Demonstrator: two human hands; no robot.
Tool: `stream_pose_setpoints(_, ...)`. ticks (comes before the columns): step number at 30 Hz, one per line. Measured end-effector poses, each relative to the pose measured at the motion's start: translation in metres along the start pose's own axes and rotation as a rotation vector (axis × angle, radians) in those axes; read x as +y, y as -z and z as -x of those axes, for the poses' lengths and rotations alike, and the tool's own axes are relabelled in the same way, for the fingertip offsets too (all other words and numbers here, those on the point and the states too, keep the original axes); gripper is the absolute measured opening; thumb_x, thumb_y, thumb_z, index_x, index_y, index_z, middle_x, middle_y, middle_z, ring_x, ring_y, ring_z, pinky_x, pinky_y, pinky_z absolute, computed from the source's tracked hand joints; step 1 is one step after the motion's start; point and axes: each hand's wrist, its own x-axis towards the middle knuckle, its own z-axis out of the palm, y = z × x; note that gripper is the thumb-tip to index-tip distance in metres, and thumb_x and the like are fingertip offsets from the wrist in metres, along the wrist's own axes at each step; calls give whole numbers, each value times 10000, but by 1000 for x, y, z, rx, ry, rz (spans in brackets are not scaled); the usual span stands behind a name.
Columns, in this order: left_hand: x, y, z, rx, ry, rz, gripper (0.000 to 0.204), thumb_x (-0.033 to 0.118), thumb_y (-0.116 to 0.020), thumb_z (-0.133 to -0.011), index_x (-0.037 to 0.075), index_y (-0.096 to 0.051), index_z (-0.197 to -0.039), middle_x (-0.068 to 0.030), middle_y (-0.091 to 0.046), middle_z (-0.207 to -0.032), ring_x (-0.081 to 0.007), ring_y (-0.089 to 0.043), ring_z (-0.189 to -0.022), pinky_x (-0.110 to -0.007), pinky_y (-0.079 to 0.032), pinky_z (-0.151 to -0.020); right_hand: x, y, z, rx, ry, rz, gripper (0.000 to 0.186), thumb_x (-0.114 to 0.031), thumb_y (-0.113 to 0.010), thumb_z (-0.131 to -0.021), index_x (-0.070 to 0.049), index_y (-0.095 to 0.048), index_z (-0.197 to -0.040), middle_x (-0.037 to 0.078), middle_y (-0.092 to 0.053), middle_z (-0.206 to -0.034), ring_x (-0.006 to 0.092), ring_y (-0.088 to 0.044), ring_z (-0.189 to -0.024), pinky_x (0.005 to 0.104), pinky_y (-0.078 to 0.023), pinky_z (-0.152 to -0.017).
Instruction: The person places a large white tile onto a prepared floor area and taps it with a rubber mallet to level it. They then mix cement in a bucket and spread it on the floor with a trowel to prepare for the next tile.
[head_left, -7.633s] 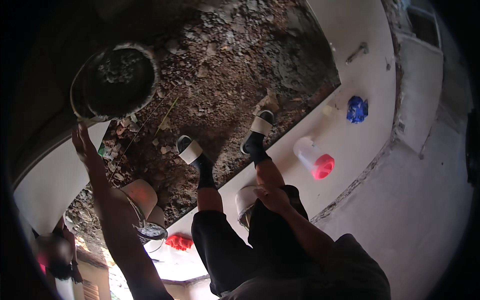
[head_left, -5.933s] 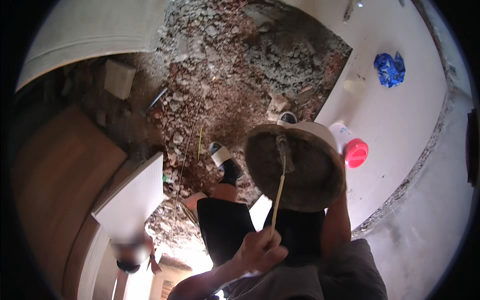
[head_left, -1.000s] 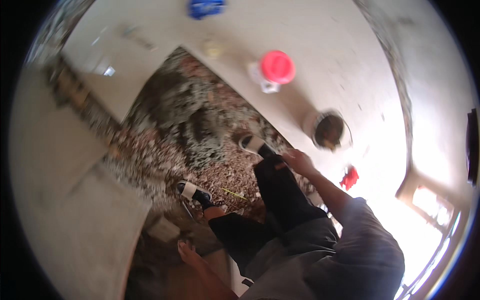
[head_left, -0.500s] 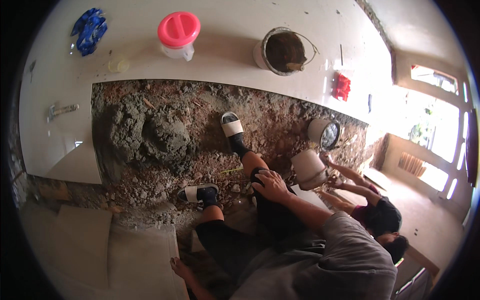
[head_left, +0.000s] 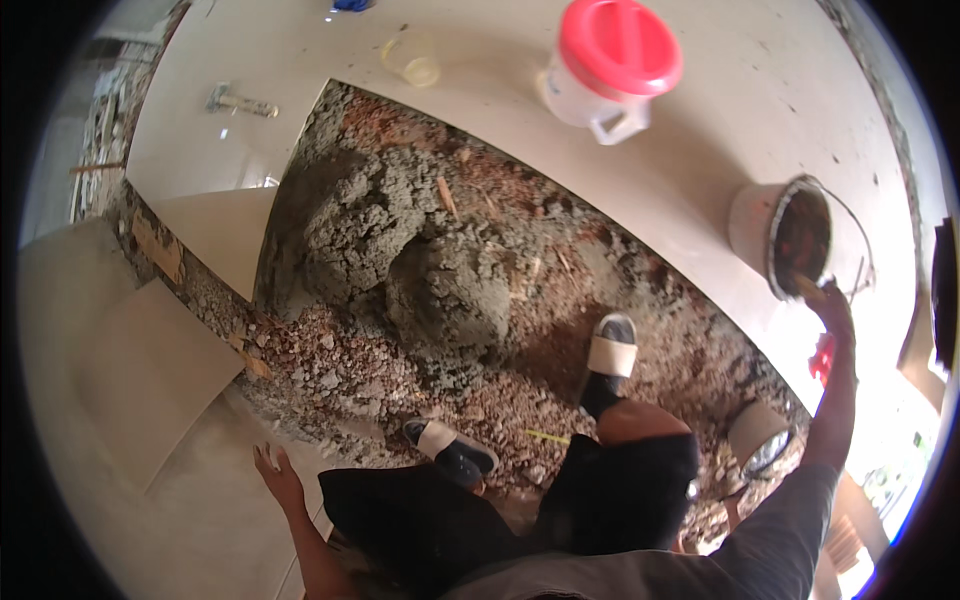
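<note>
Pale floor (head_left: 690,150) surrounds much of one rubble patch (head_left: 670,290), with a pale panel (head_left: 215,500) at lower left. Two mounds of grey mortar (head_left: 450,300) lie ahead of two sandalled feet (head_left: 612,350). Of two buckets, one handled bucket (head_left: 755,235) stands on the floor, the other (head_left: 757,435) on rubble. One pink-lidded pitcher (head_left: 600,85) sits nearby. The left hand (head_left: 280,475) is open, fingers spread; the right hand (head_left: 832,308) meets a wooden handle (head_left: 806,287) at the first bucket's rim, its grip unclear. One hammer (head_left: 242,102) lies far left.

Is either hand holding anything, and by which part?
Left hand: open, holding nothing. Right hand: at the pale handle by the bucket's rim; whether it has closed on it cannot be told.
</note>
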Motion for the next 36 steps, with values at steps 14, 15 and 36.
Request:
stream_pose_setpoints(14,-30,-200,-129,116,-126,181,542,437,-462,-973,12,-492,-1308,-211,-484,-1316,-360,-456,-1220,-466,-377,-1001,-139,61,243,216,37,-90,294,-98,-521,-879,-25,-620,-1147,94,-605,-940,172,-558,-825,287,-445,-737)
stream_pose_setpoints(15,-1,-191,-140,135,-129,260,525,445,-456,-975,24,-529,-1280,-199,-525,-1272,-353,-495,-1178,-465,-400,-976,-162,48,259,236,47,-85,298,-99,-516,-884,-25,-615,-1155,97,-607,-958,174,-562,-843,287,-447,-750)
stream_pose_setpoints(36,486,-345,-89,-400,-758,142,200,272,-571,-933,83,-633,-962,11,-599,-683,-75,-475,-499,-268,-414,-444,-171,-281,243,165,-392,-900,396,-131,-679,-809,-5,-599,-1175,62,-641,-872,105,-552,-733,267,-464,-646)
